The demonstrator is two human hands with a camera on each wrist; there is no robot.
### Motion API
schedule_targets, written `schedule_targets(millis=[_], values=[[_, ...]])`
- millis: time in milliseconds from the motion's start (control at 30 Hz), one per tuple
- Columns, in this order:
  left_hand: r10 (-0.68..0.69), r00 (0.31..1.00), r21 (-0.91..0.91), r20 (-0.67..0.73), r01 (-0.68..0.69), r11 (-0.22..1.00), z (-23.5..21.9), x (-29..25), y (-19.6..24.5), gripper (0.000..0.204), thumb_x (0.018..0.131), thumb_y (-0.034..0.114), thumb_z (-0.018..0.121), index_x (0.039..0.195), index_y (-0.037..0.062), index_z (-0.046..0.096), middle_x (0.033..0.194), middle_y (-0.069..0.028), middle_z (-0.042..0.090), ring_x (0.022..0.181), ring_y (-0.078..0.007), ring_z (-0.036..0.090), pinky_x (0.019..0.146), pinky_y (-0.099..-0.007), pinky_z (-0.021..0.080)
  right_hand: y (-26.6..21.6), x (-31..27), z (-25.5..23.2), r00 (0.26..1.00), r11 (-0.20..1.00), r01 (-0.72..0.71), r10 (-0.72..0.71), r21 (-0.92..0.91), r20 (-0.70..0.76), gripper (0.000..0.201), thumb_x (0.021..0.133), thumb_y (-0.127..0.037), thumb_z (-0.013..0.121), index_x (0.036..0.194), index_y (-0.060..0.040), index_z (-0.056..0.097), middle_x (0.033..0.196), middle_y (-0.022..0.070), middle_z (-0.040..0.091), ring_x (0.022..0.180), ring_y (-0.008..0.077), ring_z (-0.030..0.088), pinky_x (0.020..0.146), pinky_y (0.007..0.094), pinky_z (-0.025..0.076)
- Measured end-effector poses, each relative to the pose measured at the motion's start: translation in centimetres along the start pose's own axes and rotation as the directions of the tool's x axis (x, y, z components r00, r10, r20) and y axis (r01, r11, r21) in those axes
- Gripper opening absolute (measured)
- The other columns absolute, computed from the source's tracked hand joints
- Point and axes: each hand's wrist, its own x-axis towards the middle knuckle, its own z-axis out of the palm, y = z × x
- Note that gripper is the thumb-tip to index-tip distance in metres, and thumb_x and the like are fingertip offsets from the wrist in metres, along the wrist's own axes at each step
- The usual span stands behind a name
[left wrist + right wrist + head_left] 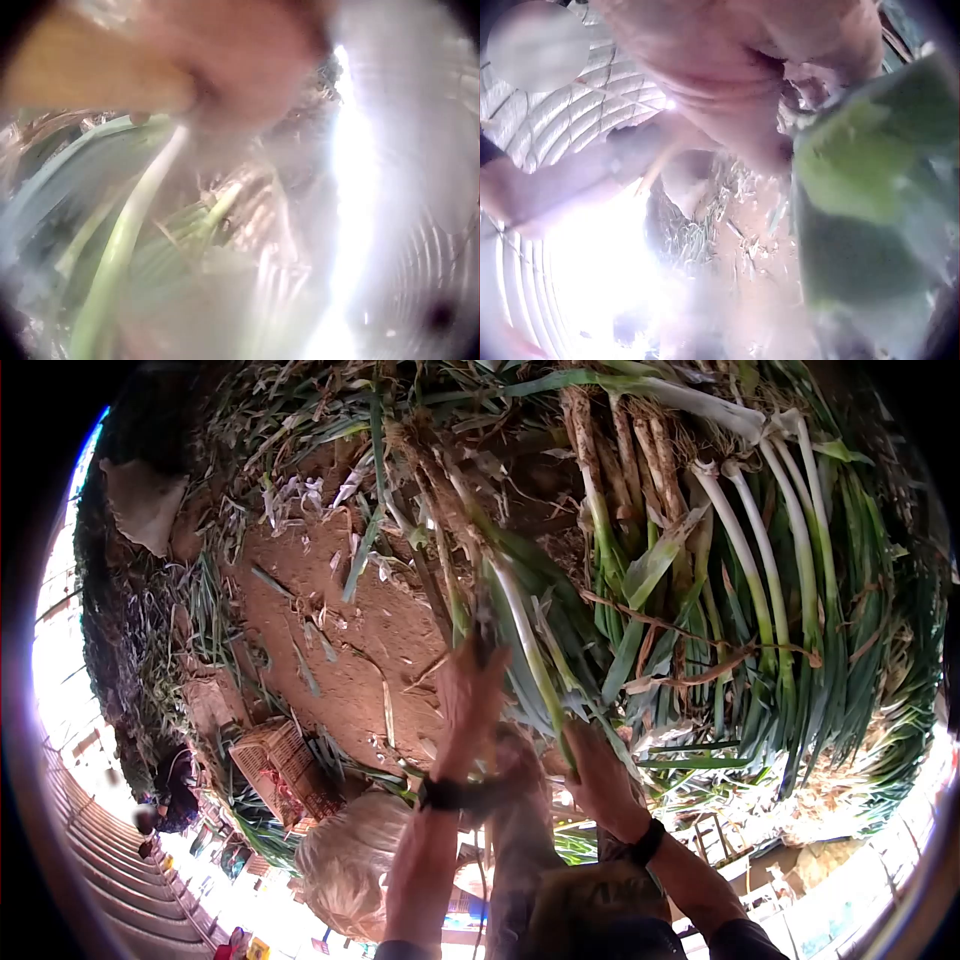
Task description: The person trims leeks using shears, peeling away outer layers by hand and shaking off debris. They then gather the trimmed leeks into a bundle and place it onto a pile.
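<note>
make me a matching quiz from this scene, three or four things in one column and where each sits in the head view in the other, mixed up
Things:
1. left hand
2. right hand
3. woven basket
4. heap of green onions

Places:
A. low left, on the ground beside the bare soil
B. upper right, white stalks and green leaves piled together
C. centre, gripping a single green onion stalk
D. just right of centre, at the lower end of that stalk

Pairs: 1-C, 2-D, 3-A, 4-B
</note>
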Motion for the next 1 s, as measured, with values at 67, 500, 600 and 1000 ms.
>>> schedule_targets(millis=[67, 500, 600, 1000], values=[[0.046, 0.999, -0.410, -0.029, -0.054, 0.910, 0.8, -3.7, -0.4, 0.041, 0.094, 0.029, 0.064, 0.119, -0.0023, 0.062, 0.078, -0.0075, 0.061, 0.063, -0.0175, 0.058, 0.057, -0.0339, 0.046, -1.0, -0.9, -1.3, 0.998, 0.997, 0.049, -0.046, 0.063, -0.045, 0.078, 0.078, 0.004, 0.070, 0.148, -0.0035, 0.036, 0.139, 0.0250, 0.050, 0.120, 0.0433, 0.056, 0.099, 0.0464, 0.051], [0.055, 0.987, -0.173, 0.150, -0.028, 0.984, 1.9, -14.9, -1.8, 0.070, 0.088, 0.020, 0.072, 0.151, 0.0131, 0.044, 0.116, -0.0166, 0.065, 0.090, -0.0338, 0.068, 0.074, -0.0453, 0.057, 7.5, -4.6, -19.1, 0.632, 0.944, -0.150, -0.139, -0.295, -0.763, 0.082, 0.084, 0.004, 0.070, 0.156, -0.0078, 0.034, 0.157, 0.0164, 0.041, 0.133, 0.0325, 0.054, 0.105, 0.0410, 0.050], [0.008, 0.995, -0.390, -0.097, -0.046, 0.920, 0.7, -13.8, -4.0, 0.057, 0.090, 0.022, 0.074, 0.137, -0.0018, 0.054, 0.113, -0.0213, 0.064, 0.098, -0.0322, 0.067, 0.079, -0.0409, 0.056, 10.2, -1.9, -21.4, 0.695, 0.547, -0.484, -0.234, -0.683, -0.680, 0.081, 0.084, -0.001, 0.075, 0.155, -0.0107, 0.038, 0.154, 0.0168, 0.046, 0.136, 0.0334, 0.051, 0.114, 0.0427, 0.041], [0.020, 0.990, -0.268, -0.143, -0.058, 0.962, -2.9, -13.3, -6.4, 0.061, 0.087, 0.022, 0.075, 0.136, -0.0063, 0.053, 0.109, -0.0227, 0.064, 0.096, -0.0364, 0.064, 0.081, -0.0432, 0.052, -2.9, 29.7, 3.6, 0.827, 0.877, -0.133, -0.158, -0.461, -0.539, 0.079, 0.082, -0.041, 0.077, 0.139, 0.0049, 0.049, 0.129, 0.0259, 0.058, 0.119, 0.0409, 0.056, 0.102, 0.0596, 0.041]])
